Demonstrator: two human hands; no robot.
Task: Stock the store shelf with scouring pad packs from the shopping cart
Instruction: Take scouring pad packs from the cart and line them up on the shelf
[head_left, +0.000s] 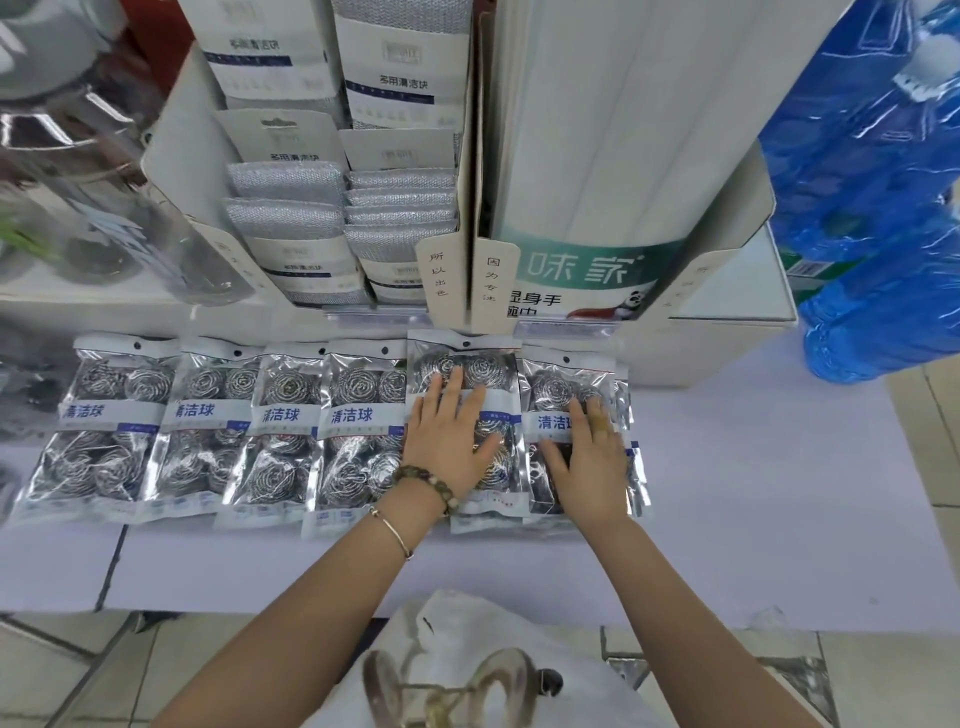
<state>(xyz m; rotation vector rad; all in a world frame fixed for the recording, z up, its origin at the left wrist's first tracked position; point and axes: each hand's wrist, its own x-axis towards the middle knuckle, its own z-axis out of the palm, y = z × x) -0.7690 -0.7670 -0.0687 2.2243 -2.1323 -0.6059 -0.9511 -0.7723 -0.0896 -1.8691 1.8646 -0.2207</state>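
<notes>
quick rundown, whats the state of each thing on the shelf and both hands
scouring pad packs: sealed, lying flat in an overlapping row on the shelf
shelf: bare to the right of the row
left hand: open, flat on the fifth pack from the left
right hand: open, flat on the rightmost stack
cloth box: open-fronted, holding grey cloth packs
wrap box: open-fronted, full

head cam | looks steeply down and forward | close over shelf (727, 519) | single view
</notes>
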